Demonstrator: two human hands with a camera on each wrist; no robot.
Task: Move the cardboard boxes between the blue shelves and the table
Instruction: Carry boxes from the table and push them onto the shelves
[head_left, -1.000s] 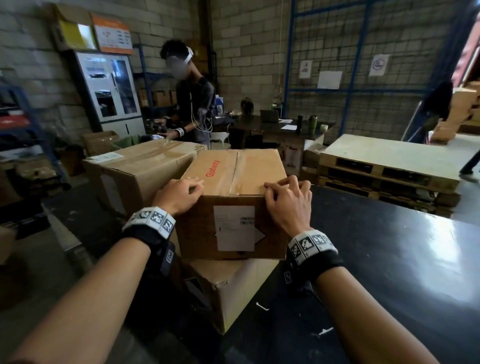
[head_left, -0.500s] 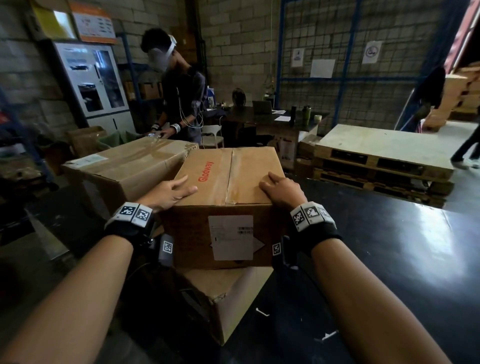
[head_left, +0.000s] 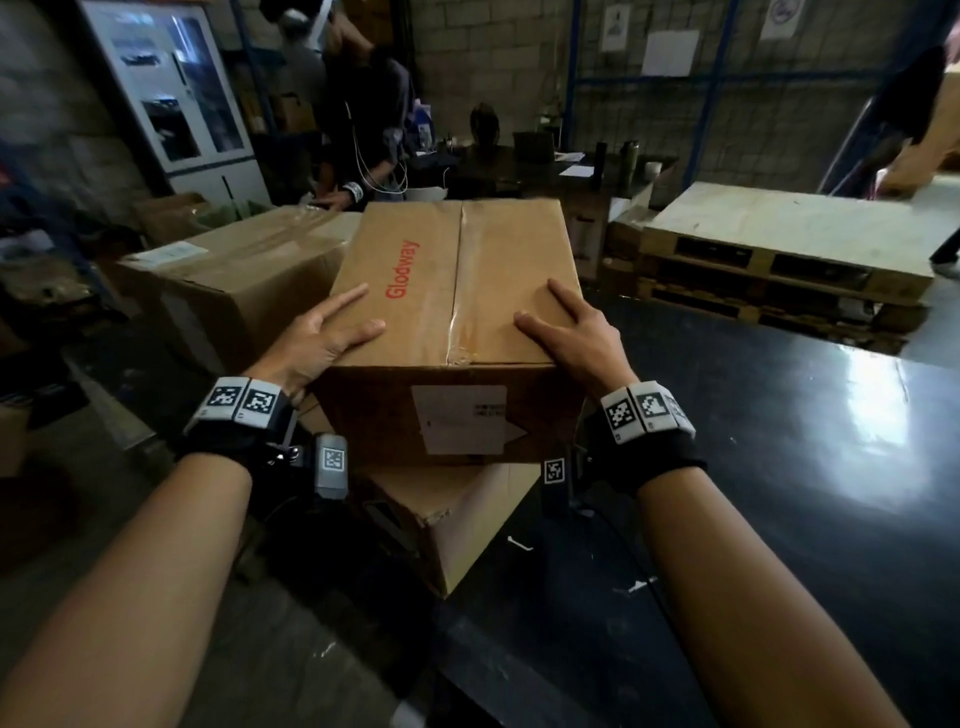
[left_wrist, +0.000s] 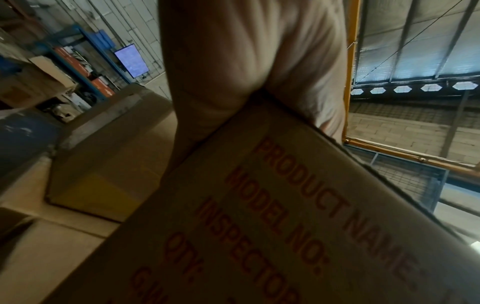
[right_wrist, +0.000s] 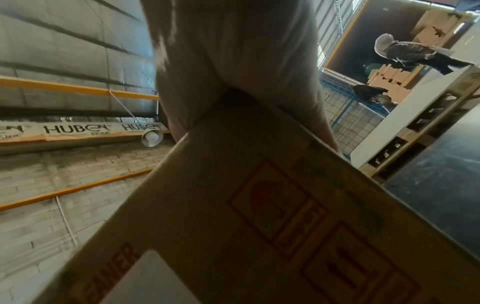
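A brown cardboard box (head_left: 467, 280) with red "Glodway" print rests on a second cardboard box (head_left: 457, 514) at the corner of the black table (head_left: 779, 467). My left hand (head_left: 322, 338) lies over the box's upper left edge, thumb and forefinger straight on the top. My right hand (head_left: 576, 338) mirrors it on the upper right edge. In the left wrist view my left hand (left_wrist: 246, 72) straddles the edge above the printed side of the box (left_wrist: 285, 226). The right wrist view shows my right hand (right_wrist: 233, 61) over the box (right_wrist: 259, 205) the same way.
A larger taped box (head_left: 244, 280) stands close on the left, with another person (head_left: 363, 119) behind it. Stacked wooden pallets (head_left: 779, 249) lie beyond the table at the right. Blue shelves (left_wrist: 85, 61) with boxes stand off to the left.
Both hands slid from the box's near top edge out to its left and right edges, and their curled fingers straightened. The head view moved closer to the box.
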